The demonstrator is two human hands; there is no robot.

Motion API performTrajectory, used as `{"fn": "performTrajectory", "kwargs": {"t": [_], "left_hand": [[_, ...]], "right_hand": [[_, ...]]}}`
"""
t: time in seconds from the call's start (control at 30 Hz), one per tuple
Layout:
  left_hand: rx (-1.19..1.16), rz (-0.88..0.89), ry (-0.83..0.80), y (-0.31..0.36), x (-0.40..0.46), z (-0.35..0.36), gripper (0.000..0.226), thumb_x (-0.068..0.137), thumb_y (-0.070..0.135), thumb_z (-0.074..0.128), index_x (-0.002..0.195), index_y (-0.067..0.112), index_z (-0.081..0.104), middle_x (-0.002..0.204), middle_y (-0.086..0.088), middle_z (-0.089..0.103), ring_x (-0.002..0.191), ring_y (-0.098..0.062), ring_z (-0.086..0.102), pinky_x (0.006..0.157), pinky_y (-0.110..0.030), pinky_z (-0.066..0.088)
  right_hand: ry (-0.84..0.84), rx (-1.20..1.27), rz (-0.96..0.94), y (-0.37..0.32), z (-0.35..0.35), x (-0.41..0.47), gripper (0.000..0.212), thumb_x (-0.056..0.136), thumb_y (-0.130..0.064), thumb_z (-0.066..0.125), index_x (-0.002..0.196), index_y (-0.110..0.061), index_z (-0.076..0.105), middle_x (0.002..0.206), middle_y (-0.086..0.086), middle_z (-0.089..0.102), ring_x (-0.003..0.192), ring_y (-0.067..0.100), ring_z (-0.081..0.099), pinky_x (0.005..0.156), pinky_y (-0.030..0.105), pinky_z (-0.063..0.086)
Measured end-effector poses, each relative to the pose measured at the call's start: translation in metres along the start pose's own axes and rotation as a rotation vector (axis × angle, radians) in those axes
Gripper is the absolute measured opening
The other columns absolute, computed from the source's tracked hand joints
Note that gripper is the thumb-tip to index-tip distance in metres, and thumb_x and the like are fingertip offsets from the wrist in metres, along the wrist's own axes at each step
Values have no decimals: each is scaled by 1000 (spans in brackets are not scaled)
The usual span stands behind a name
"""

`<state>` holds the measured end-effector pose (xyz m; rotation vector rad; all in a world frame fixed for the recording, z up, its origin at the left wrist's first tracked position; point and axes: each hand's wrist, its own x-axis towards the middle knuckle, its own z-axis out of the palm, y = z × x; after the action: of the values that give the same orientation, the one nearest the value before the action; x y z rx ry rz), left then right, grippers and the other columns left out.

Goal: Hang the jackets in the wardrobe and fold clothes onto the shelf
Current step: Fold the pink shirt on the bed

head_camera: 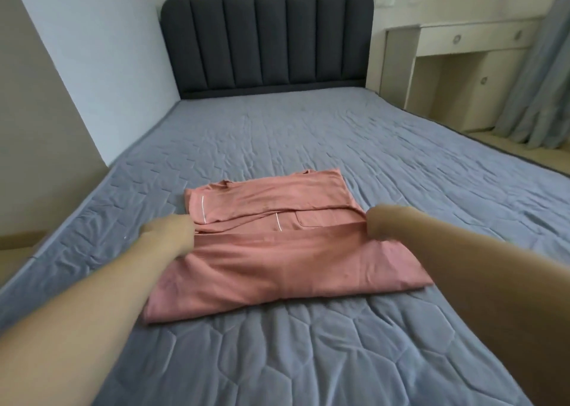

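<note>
While both arms reach forward over the bed, the left hand (168, 236) sits at the left edge of a pink garment (277, 251), its fingers curled down onto the cloth where the upper fold meets the layer beneath; it appears to grip that edge, though the fingertips are hidden behind the knuckles. The right hand (387, 222) mirrors it at the garment's right edge, fingers bent and tucked into the fabric, pinching the fold there; motion blur softens its outline.

Between the two hands the garment lies partly folded, flat on the bed, roughly in the middle of the near half of the mattress. Its near portion forms a broad smooth panel, and the far portion lies folded across in a band. Thin white piping lines show on the left part and near the centre, and a small patch pocket is visible just right of the centre line.

The bed is covered by a blue-grey quilted bedspread (308, 134), stitched in an irregular pattern and lightly wrinkled. At the far end stands a dark padded headboard (266, 38) with vertical channels. To the right, against the wall, is a cream cabinet (462, 63) with round pulls, and pale blue curtains (543, 81) hang beside it.
</note>
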<state>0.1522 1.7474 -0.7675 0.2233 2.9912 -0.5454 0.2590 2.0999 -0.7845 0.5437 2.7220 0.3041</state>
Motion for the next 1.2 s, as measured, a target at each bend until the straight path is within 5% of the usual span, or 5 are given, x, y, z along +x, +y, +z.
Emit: {"fn": "performTrajectory", "kwargs": {"t": [0.23, 0.43, 0.63, 0.87, 1.2], "left_hand": [[-60, -222, 175, -15, 89, -9, 39, 93, 17, 40, 126, 18, 61, 133, -5, 60, 126, -25, 51, 103, -36, 36], [79, -274, 346, -16, 197, -20, 35, 83, 31, 42, 104, 21, 69, 107, 2, 68, 104, -21, 53, 84, -37, 28], [-306, -350, 262, 41, 301, 72, 65, 93, 55, 26, 130, 11, 57, 136, -13, 49, 126, -32, 37, 104, -43, 24], [-328, -336, 602, 53, 312, 109, 54, 94, 42, 44, 113, -5, 60, 119, -28, 53, 112, -40, 44, 100, -52, 28], [-560, -280, 359, 15, 257, 80, 37, 101, 36, 35, 125, 10, 45, 136, -17, 40, 130, -36, 36, 106, -53, 30]], "right_hand": [[300, 147, 180, 1, -47, 83, 35, 89, -19, 41, 120, -19, 57, 128, 6, 58, 119, 30, 53, 99, 45, 41], [510, 127, 238, -18, -92, 191, 35, 91, -15, 36, 120, -12, 55, 125, 12, 58, 116, 32, 52, 96, 39, 38], [486, 244, 269, -64, -10, 299, 39, 90, -16, 37, 124, -9, 52, 132, 17, 53, 124, 35, 45, 103, 42, 32], [583, 403, 320, -61, 24, 327, 35, 85, -13, 41, 115, -5, 56, 126, 21, 54, 121, 38, 45, 101, 47, 29], [507, 243, 136, -74, -24, 275, 31, 90, -17, 38, 117, -12, 52, 125, 11, 50, 122, 33, 43, 107, 47, 27]]}}
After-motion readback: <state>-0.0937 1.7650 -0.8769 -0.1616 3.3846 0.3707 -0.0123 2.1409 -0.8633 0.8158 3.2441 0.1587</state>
